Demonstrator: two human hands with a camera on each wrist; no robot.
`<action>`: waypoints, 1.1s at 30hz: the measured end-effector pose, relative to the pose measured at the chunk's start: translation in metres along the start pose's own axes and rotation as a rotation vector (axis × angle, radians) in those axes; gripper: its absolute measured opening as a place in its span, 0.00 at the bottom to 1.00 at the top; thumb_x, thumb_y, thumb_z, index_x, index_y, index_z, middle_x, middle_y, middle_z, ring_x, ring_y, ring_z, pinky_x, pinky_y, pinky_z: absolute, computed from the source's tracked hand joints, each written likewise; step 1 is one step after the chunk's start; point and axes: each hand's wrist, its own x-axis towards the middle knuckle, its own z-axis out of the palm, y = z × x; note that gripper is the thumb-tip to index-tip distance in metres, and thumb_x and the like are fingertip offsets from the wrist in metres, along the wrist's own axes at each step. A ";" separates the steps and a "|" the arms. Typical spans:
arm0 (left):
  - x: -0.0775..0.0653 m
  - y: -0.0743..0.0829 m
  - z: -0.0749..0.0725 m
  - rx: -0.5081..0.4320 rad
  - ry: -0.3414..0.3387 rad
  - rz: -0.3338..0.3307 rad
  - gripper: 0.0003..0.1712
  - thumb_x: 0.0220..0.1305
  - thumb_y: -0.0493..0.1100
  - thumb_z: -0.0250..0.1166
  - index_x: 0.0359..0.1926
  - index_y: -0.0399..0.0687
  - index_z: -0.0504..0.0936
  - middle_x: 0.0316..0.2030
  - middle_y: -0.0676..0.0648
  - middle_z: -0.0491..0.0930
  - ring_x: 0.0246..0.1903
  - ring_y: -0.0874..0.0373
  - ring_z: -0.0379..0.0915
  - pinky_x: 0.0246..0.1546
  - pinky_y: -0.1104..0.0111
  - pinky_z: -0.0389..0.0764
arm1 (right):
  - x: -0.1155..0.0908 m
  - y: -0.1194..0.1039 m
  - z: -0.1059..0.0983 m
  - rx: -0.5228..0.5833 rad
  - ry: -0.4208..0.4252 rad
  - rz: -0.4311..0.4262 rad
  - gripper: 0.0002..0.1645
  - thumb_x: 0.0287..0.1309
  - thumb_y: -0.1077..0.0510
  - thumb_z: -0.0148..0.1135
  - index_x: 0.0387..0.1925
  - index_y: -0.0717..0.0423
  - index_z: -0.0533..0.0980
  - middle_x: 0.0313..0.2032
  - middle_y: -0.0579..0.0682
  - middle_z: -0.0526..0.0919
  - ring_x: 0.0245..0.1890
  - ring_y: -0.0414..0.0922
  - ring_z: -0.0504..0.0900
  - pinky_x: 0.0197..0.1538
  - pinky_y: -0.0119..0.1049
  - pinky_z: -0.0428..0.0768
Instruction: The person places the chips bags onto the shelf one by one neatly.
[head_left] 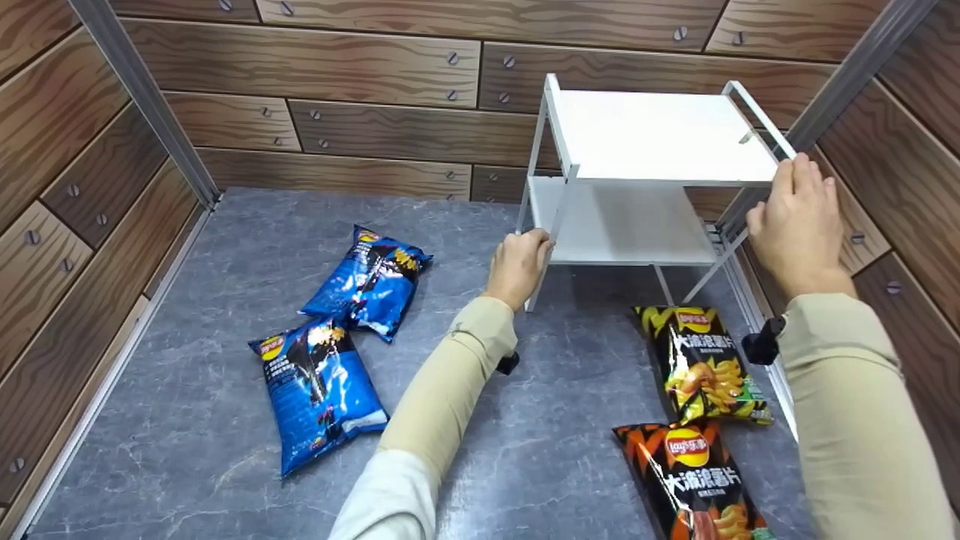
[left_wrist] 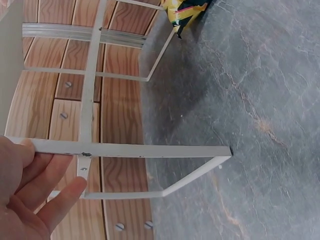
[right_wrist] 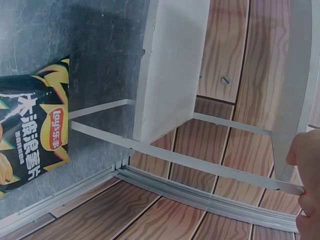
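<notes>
A white two-tier shelf rack (head_left: 645, 139) is between my two hands at the back right. With my left hand (head_left: 517, 264) I grip its front left leg at the lower shelf (head_left: 630, 221); the left wrist view shows the thumb and fingers (left_wrist: 42, 175) about the thin metal bar. My right hand (head_left: 802, 221) holds the front right corner of the top, by the side rail (head_left: 763, 120). In the right wrist view the right hand (right_wrist: 307, 175) curls at the end of the leg (right_wrist: 215, 171).
Two blue chip bags (head_left: 367, 281) (head_left: 319, 390) lie on the grey marbled floor (head_left: 187, 360) at left. A black-and-yellow chip bag (head_left: 705, 367) lies near the rack's front right leg, a black-and-orange one (head_left: 694, 476) nearer me. Wood-patterned walls (head_left: 337, 67) with metal corner posts (head_left: 142, 97) enclose the space.
</notes>
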 end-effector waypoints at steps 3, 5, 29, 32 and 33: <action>0.000 -0.003 -0.002 0.007 0.007 0.016 0.10 0.62 0.49 0.56 0.36 0.55 0.82 0.29 0.54 0.84 0.29 0.57 0.80 0.28 0.65 0.78 | 0.001 -0.002 0.000 0.007 -0.004 0.004 0.36 0.55 0.61 0.43 0.63 0.75 0.47 0.66 0.69 0.47 0.65 0.65 0.48 0.68 0.54 0.40; -0.001 -0.004 -0.004 0.008 0.008 0.023 0.10 0.62 0.49 0.56 0.36 0.55 0.82 0.29 0.54 0.84 0.29 0.57 0.80 0.28 0.64 0.78 | 0.000 -0.003 0.000 0.003 0.000 0.002 0.37 0.55 0.62 0.43 0.63 0.74 0.47 0.66 0.69 0.47 0.65 0.65 0.48 0.68 0.53 0.40; -0.017 -0.028 -0.027 -0.019 0.029 0.092 0.10 0.62 0.48 0.56 0.34 0.53 0.82 0.25 0.53 0.82 0.23 0.62 0.77 0.24 0.69 0.77 | -0.008 -0.022 0.010 0.068 0.069 -0.068 0.28 0.54 0.62 0.51 0.55 0.75 0.62 0.66 0.64 0.48 0.63 0.64 0.53 0.67 0.55 0.45; -0.020 -0.033 -0.031 -0.008 0.033 0.088 0.09 0.62 0.48 0.56 0.34 0.53 0.81 0.25 0.54 0.82 0.23 0.62 0.77 0.24 0.68 0.77 | -0.009 -0.027 0.013 0.079 0.105 -0.094 0.28 0.53 0.61 0.53 0.54 0.75 0.63 0.65 0.64 0.50 0.62 0.65 0.55 0.67 0.55 0.48; -0.021 -0.035 -0.032 -0.007 0.034 0.091 0.09 0.62 0.48 0.56 0.34 0.53 0.81 0.25 0.53 0.82 0.23 0.62 0.77 0.24 0.68 0.77 | -0.010 -0.028 0.014 0.079 0.113 -0.100 0.28 0.53 0.61 0.53 0.54 0.75 0.64 0.65 0.64 0.50 0.62 0.65 0.56 0.67 0.55 0.49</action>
